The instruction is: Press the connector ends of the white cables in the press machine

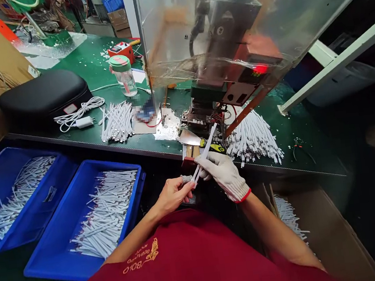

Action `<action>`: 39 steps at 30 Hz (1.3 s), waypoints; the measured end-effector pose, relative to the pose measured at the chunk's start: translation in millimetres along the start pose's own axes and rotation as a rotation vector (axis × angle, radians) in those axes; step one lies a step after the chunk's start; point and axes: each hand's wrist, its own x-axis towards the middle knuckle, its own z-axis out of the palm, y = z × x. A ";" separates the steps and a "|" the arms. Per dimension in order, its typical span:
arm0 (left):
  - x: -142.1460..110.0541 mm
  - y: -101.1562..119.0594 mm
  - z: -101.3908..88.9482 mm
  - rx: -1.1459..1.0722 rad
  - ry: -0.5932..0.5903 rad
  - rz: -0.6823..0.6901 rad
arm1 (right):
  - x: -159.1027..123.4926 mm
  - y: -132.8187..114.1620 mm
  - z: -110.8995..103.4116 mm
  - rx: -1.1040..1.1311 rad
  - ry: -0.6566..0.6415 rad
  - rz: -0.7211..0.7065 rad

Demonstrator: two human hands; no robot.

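Observation:
My right hand (pixel 224 174), in a white knit glove with a red cuff, pinches a thin white flat cable (pixel 205 153) above the front edge of the bench. My left hand (pixel 174 196) is bare, with a metal mesh finger guard (pixel 186 178) on one finger. Its fingertips hold the cable's lower end. Just past the cable, a yellow-handled tool (pixel 216 147) lies by the base of a bench press machine (pixel 204 106). A heap of white cables (pixel 252 138) lies to the right of the machine.
Two blue trays (pixel 115 166) of white cables sit at my left, below the green bench (pixel 104 73). Another cable bundle (pixel 117 122), a white charger (pixel 84 122) and a black cushion (pixel 43 96) lie on the bench. A cardboard box (pixel 321 229) stands at lower right.

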 end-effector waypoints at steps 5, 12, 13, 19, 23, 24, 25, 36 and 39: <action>-5.1 -10.4 -1.0 -0.064 -0.047 -0.037 | -0.1 -2.2 -1.8 0.033 0.002 -0.011; -2.4 -12.4 2.4 -0.213 -0.065 -0.076 | -1.0 -3.6 7.6 -0.089 -0.027 -0.003; -1.8 -12.6 2.2 -0.218 -0.067 -0.075 | -1.2 -3.9 7.0 -0.118 -0.046 -0.005; -9.9 -19.7 -17.9 -0.277 0.007 -0.052 | 23.5 -5.1 -36.6 -0.588 0.181 -0.213; -18.4 -34.8 -41.0 -0.306 0.207 -0.066 | 54.3 2.7 -54.4 -1.273 0.143 -0.227; -19.1 -39.2 -45.0 -0.318 0.241 -0.084 | 59.6 4.9 -52.7 -1.375 0.095 -0.226; -19.1 -43.6 -47.7 -0.332 0.263 -0.107 | 63.3 6.5 -49.7 -1.446 0.066 -0.238; -3.7 -66.6 -48.3 -0.440 0.242 -0.257 | 20.8 -26.0 -89.4 -1.320 0.194 -0.204; 0.4 -68.3 -47.5 -0.435 0.229 -0.254 | 23.0 -40.0 -111.9 -1.454 0.304 -0.119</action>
